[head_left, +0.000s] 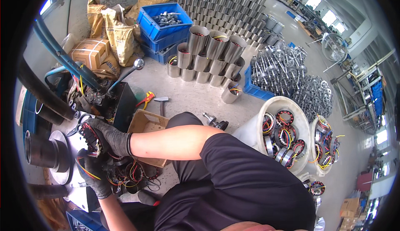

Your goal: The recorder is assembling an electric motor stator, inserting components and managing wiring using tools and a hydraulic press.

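My right hand [111, 138], in a dark glove, grips a round motor stator [89, 138] with copper windings and coloured wires, held against the grey metal plate of a press machine [62, 141]. Just below it, my gloved left hand [95, 177] is closed on the stator's loose red and yellow wires [85, 169]. A heap of similar wired stators [133, 173] lies right of my left hand. My right forearm reaches in from the right over my knee.
A dark steel cylinder [39, 151] juts from the machine at left. An open cardboard box [146, 124] sits by my knee. White tubs of stators [285, 135] stand at right. Stacked metal housings [208, 58], blue crates [164, 22], rotor shafts [283, 70], a hammer [161, 102] and pliers lie on the floor.
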The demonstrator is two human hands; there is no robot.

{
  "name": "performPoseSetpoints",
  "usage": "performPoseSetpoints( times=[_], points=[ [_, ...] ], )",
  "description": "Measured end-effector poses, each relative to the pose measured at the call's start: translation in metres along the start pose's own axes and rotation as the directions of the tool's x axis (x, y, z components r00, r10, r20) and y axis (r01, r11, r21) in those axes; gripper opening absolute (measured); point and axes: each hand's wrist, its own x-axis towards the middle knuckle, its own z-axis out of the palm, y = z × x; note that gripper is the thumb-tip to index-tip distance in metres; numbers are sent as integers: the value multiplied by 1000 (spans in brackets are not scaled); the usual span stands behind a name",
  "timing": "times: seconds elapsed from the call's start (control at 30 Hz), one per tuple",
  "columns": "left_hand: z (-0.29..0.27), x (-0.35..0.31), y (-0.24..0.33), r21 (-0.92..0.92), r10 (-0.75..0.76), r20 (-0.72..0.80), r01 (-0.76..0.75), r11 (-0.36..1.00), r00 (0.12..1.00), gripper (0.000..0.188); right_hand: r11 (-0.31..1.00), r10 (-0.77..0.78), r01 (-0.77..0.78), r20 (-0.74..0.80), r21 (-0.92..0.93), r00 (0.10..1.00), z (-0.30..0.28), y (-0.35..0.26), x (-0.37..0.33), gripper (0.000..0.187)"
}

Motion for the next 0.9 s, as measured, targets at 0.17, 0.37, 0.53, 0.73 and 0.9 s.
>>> performPoseSetpoints(
  times=[0.17, 0.37, 0.53, 0.73, 0.9],
  points=[
    [-6, 4, 3, 170, 95, 114, -114, 979, 989, 37, 994, 90, -92, -33, -64, 995, 12, -13, -15, 29],
    [-13, 10, -22, 421, 143, 350, -292, 859, 926, 41, 896, -97, 147, 138, -420, 986, 6, -1, -25, 32],
    [5, 6, -14, 83, 100, 283, -128, 988, 954, 30, 753, -87, 119, 81, -647, 993, -1, -3, -26, 58],
    [11, 19, -2, 538, 252, -78, -172, 825, 965, 56, 790, -152, 156, 57, -593, 987, 1, -10, -19, 60],
    [9, 21, 14, 115, -115, 167, 96, 989, 979, 76, 778, -67, 180, 206, -601, 976, 19, -13, -37, 47]
  ],
)
